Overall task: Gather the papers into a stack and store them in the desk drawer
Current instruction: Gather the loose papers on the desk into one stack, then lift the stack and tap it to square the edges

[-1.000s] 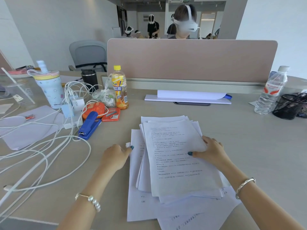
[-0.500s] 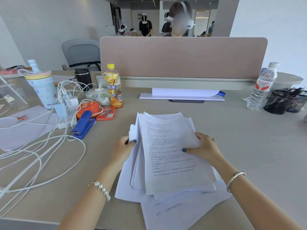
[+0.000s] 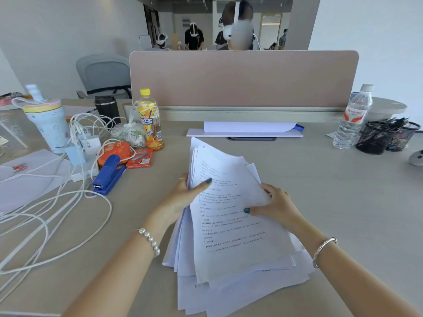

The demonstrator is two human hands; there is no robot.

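Observation:
A loose stack of white printed papers [image 3: 231, 227] lies fanned in the middle of the desk [image 3: 343, 202], its far end raised off the surface. My left hand [image 3: 183, 195] grips the stack's left edge, thumb on the top sheet and fingers underneath. My right hand [image 3: 277, 207] holds the right edge, thumb pressed on the printed top page. A few sheets stick out unevenly at the near end by the desk's front edge. No drawer is in view.
White cables [image 3: 45, 216], a blue stapler [image 3: 109, 175], a staple box [image 3: 139, 158], an orange drink bottle [image 3: 150, 120] and a tumbler [image 3: 48, 124] crowd the left. A water bottle [image 3: 352, 117] and mesh pen holders [image 3: 384, 136] stand right. A pink divider [image 3: 242, 78] with a white folder [image 3: 245, 131] is behind.
My left hand has slid under the stack's left edge and taken hold of it. Both hands have lifted the far end of the papers and squeezed the sheets closer together.

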